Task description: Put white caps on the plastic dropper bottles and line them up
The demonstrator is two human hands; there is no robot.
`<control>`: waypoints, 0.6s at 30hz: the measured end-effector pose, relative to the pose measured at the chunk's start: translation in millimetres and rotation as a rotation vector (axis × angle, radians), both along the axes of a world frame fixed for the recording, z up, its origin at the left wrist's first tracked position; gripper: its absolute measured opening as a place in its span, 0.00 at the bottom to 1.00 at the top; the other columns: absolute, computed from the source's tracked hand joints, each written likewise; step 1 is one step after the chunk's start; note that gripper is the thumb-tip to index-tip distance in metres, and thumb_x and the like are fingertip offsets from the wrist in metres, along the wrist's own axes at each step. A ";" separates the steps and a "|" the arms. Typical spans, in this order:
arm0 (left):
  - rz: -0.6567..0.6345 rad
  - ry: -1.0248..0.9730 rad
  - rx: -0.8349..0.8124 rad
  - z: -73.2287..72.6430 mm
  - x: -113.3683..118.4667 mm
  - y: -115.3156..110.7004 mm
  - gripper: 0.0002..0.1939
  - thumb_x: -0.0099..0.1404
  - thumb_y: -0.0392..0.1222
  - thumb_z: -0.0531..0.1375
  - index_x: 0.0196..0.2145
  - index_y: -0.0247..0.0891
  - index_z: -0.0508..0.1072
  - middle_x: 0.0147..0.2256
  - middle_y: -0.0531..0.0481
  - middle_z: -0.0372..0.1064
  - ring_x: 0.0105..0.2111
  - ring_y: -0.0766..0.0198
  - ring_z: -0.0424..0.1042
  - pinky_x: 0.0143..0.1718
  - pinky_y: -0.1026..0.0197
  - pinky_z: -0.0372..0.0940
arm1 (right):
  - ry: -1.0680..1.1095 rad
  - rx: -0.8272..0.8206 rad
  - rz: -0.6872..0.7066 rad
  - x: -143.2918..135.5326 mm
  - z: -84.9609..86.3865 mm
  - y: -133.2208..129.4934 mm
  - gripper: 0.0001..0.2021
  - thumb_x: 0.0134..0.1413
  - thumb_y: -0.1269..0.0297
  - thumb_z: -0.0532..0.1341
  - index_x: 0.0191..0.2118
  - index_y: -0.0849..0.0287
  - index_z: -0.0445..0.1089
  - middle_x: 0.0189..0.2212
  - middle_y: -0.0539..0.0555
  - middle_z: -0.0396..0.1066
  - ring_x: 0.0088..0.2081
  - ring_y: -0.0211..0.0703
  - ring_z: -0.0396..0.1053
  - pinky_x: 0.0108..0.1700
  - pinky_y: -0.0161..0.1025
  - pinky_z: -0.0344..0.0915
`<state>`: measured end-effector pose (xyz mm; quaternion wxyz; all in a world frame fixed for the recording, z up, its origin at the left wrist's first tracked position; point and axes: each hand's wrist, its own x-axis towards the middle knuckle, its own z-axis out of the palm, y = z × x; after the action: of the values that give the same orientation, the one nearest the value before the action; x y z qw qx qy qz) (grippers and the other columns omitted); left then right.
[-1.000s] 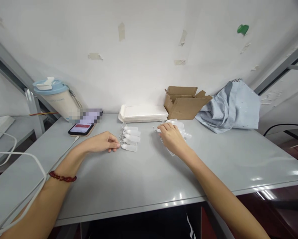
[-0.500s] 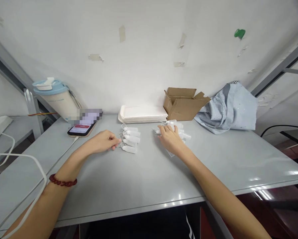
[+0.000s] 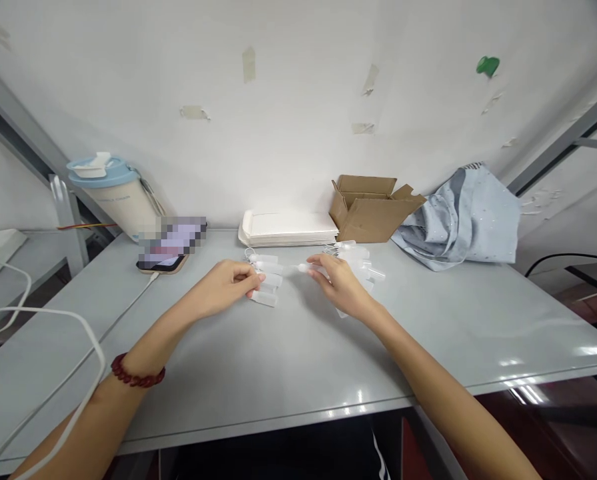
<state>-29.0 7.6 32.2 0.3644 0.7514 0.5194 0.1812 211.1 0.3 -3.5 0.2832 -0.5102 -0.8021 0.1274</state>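
Note:
In the middle of the desk lies a column of small translucent white tubes [image 3: 264,299], with thin loops at their left ends. My left hand [image 3: 231,283] is pinched closed over the loop ends of the lower ones; whatever is between its fingertips is hidden. To the right, my right hand [image 3: 339,280] grips one white tube [image 3: 304,268] between thumb and fingers, its tip pointing left toward the column. Beneath and behind that hand is a loose pile of similar tubes [image 3: 358,253], partly covered by it.
Behind the tubes, a stack of white envelopes [image 3: 291,227] rests against the wall beside an open cardboard box [image 3: 371,220]. A pale blue cloth bag [image 3: 471,227] is at right. A phone [image 3: 171,250] on a white cable [image 3: 128,300] and a tumbler [image 3: 121,200] stand left.
My right hand has drawn slightly back from the pile, with one tube now showing in its fingers. My left hand has shifted right, over the column's loop ends.

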 end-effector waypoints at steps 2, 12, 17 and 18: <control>0.000 -0.046 0.021 -1.8 4.6 -2.4 0.18 0.61 0.51 0.53 0.19 0.37 0.64 0.20 0.55 0.60 0.19 0.69 0.56 0.20 0.66 0.49 | 0.119 -0.036 0.024 -1.4 4.2 -3.2 0.10 0.61 0.65 0.51 0.45 0.61 0.64 0.40 0.59 0.72 0.43 0.46 0.68 0.40 0.40 0.62; 0.024 -0.178 0.026 -6.7 17.4 -10.2 0.19 0.60 0.51 0.54 0.44 0.37 0.67 0.27 0.52 0.69 0.30 0.60 0.71 0.26 0.64 0.61 | 0.355 -0.188 0.001 -5.8 25.5 -14.9 0.12 0.60 0.58 0.52 0.36 0.60 0.68 0.27 0.51 0.72 0.28 0.37 0.65 0.26 0.32 0.56; -0.019 -0.151 0.028 -9.1 20.1 -13.0 0.16 0.61 0.50 0.54 0.41 0.37 0.70 0.30 0.50 0.70 0.28 0.62 0.69 0.26 0.64 0.61 | 0.387 -0.230 0.008 -6.3 26.2 -16.0 0.13 0.59 0.57 0.53 0.33 0.60 0.68 0.25 0.50 0.71 0.26 0.36 0.63 0.26 0.32 0.56; -0.026 -0.149 0.029 -9.4 20.5 -13.4 0.14 0.61 0.49 0.54 0.38 0.37 0.71 0.30 0.49 0.70 0.28 0.63 0.69 0.26 0.64 0.61 | 0.391 -0.238 0.011 -6.4 26.2 -16.1 0.13 0.59 0.57 0.53 0.33 0.60 0.68 0.25 0.50 0.71 0.26 0.35 0.62 0.25 0.32 0.55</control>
<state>-8.6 -5.8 22.8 0.3933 0.7477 0.4785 0.2395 204.7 -15.9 22.7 0.3703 -0.5012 -0.7139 0.3193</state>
